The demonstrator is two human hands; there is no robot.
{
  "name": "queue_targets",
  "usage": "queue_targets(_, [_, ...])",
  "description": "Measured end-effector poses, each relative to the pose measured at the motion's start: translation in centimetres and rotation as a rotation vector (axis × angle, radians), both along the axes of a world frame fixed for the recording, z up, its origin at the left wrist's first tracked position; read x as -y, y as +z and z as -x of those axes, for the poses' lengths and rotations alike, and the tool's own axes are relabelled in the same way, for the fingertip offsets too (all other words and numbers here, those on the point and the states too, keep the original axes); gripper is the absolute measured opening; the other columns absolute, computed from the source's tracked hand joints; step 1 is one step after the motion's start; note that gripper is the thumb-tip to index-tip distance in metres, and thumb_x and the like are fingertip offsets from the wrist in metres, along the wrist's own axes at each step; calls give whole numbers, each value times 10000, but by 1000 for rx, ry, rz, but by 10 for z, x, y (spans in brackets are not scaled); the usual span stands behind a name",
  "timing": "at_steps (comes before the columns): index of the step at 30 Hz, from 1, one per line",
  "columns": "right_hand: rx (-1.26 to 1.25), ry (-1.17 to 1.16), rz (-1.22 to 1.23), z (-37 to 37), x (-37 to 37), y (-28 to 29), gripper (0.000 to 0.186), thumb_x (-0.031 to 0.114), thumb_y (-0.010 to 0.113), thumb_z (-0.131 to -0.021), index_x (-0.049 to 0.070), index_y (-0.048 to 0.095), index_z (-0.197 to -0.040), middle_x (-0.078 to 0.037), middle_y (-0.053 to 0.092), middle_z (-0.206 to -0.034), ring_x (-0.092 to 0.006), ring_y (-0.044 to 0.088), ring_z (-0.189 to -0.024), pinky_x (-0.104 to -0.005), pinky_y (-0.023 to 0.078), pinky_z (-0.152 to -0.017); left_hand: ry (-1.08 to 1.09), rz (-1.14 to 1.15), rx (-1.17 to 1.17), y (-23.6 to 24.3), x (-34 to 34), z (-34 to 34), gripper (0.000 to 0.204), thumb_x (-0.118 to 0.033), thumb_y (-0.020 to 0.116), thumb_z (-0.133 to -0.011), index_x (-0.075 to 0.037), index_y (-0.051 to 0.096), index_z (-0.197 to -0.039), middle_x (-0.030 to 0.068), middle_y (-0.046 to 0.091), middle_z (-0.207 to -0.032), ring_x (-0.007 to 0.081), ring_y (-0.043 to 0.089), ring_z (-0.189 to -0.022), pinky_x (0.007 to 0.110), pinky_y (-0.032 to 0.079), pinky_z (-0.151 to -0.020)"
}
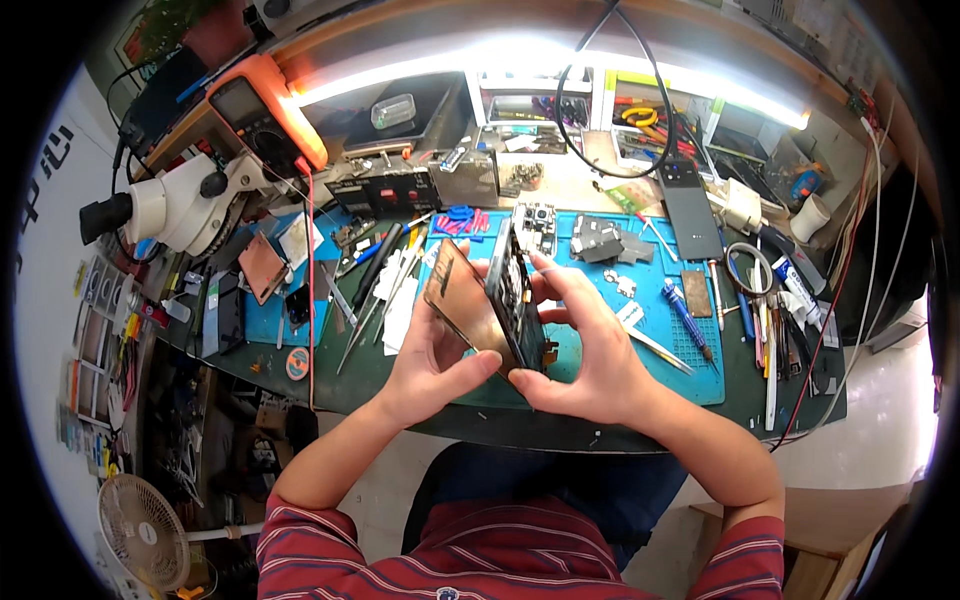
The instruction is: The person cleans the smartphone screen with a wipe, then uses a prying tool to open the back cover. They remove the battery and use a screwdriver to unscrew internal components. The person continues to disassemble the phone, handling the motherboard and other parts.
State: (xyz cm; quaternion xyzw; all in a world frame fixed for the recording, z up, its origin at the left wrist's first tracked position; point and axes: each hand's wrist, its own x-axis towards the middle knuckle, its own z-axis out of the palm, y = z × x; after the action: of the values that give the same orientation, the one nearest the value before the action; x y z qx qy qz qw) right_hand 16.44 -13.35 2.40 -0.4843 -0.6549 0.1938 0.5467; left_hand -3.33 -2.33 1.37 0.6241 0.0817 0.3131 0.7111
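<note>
My left hand is closed on a flat, copper-coloured phone panel, gripped between thumb and fingers. In my right hand is an opened phone body, stood on edge with its inner parts facing right. A small orange-brown flex cable sticks out at its lower end. The two pieces are tilted toward each other, close together near their lower ends and apart at the top; whether they touch there I cannot tell. Both are held up above the blue work mat.
Tweezers, a blue tube-shaped tool and dark loose parts lie on the mat. A dark phone sits at the back right. Left stand a microscope and an orange multimeter. A black cable loop hangs at the back.
</note>
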Motion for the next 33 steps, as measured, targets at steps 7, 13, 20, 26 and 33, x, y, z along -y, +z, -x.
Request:
queue_targets(7, [-77,7,83,-1,-1,-5,976,249,857,-783,-64,343,-1552,-222,556,-1306,-300,603,-1190,-388,542,-970,28,64,-75,3,3,4,967,-12,671,-936,-111,47,-1669,122,347,-1615,258,404,-1478,454,364,-1198])
queue_targets(13, [-180,-17,162,1,-1,-1,966,337,847,-806,-90,365,-1526,-242,555,-1312,-313,610,-1189,-401,537,-984,102,107,-33,-6,1,0,898,-180,712,-940,-51,161,-1637,148,411,-1574,280,450,-1444,458,385,-1188])
queue_targets(20, [-247,1,229,-3,1,1,959,285,853,-833,-55,339,-1568,-197,574,-1352,-248,605,-1225,-393,523,-1031,212,51,-25,-5,7,-13,770,-289,688,-947,-12,315,-1561,142,503,-1500,279,522,-1384,444,423,-1161])
queue_targets(26, [-232,-52,153,-3,-2,-4,946,371,834,-816,-94,388,-1508,-272,576,-1318,-348,615,-1205,-420,521,-1016,161,68,-47,-9,9,-12,789,-352,724,-952,-17,333,-1548,130,501,-1502,275,520,-1383,451,418,-1161])
queue_targets(33, [-291,7,226,-4,-3,-2,946,343,856,-821,-79,385,-1525,-235,627,-1277,-297,665,-1142,-405,548,-987,34,189,-125,-18,16,-13,1039,-371,905,-823,-52,266,-1577,139,424,-1556,274,494,-1404,448,428,-1160])
